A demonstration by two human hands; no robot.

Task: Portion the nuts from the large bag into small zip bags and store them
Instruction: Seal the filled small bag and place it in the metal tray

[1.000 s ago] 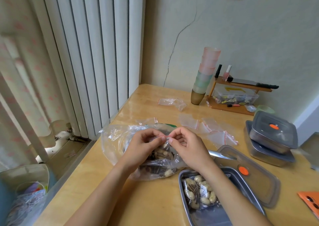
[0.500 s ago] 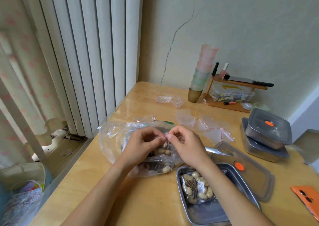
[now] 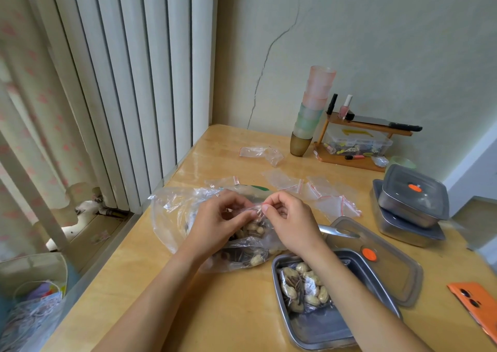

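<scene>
Fingertips (image 3: pixel 265 208) pinch crinkled clear zip bag (image 3: pixel 255 224)

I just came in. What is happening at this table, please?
A person is portioning nuts. The left grip and right grip pinch the top of a small zip bag, partly filled, over the large bag. One filled bag already lies in the open steel container; empty zip bags wait farther back on the table.
</scene>
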